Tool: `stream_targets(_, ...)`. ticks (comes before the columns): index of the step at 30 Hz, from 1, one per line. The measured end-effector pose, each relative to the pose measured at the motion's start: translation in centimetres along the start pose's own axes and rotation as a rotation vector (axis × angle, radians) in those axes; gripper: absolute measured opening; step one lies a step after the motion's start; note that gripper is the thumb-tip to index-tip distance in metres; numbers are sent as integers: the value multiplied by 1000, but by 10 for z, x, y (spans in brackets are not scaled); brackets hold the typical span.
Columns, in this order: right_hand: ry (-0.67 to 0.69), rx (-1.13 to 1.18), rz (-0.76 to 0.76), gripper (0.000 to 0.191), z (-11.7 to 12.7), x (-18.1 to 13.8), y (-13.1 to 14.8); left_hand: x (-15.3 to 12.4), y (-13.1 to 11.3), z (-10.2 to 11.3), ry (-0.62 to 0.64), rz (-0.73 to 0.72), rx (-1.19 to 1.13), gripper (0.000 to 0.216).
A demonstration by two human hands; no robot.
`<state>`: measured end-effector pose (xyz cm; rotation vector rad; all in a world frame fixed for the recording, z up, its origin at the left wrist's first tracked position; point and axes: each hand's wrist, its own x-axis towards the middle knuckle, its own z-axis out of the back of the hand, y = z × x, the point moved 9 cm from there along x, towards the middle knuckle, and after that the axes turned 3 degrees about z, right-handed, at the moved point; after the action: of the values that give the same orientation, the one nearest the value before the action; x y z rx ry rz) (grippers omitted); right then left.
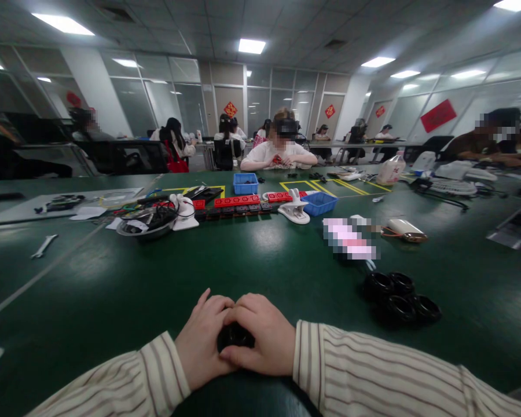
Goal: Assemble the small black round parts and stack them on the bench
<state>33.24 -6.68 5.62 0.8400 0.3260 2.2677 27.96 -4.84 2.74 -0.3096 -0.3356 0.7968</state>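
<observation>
Both hands meet near the table's front edge around a glossy black round piece, mostly covered by the fingers. My left hand is wrapped round its left side, with one finger sticking up. From the right, my right hand curls over it, thumb along the near side. Its exact kind cannot be made out. To the right stand several glossy black round hollow pieces, grouped close together, that look similar.
Across the green table runs a row of red and black power strips. Around it are a bowl of cables, a white clip stand and blue bins. A wrench lies left. A person sits opposite.
</observation>
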Motion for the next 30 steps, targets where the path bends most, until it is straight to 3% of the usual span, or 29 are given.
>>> stream_targets(6, 14, 92, 147, 19, 1, 0, 12, 6, -2, -4, 109, -103, -156, 37)
stream_targets(10, 35, 165, 290, 26, -1, -3, 25, 8, -2, -10, 170, -207, -201, 32)
stream_targets(15, 32, 197, 354, 29, 1, -3, 31, 6, 6, -11, 109, -190, -131, 60)
stream_targets(19, -99, 158, 269, 24, 15, -1, 25, 3, 10, -9, 67, -166, -99, 80)
stream_targets(22, -145, 72, 152, 32, 17, -1, 15, 0, 5, -5, 20, -169, -78, 87)
stream_targets(27, -69, -80, 51, 42, 3, -2, 6, -4, -1, -1, -63, -90, 0, 75)
stream_targets(30, -58, -106, 49, 36, 2, -2, 6, -3, -2, -1, -56, -39, 17, 54)
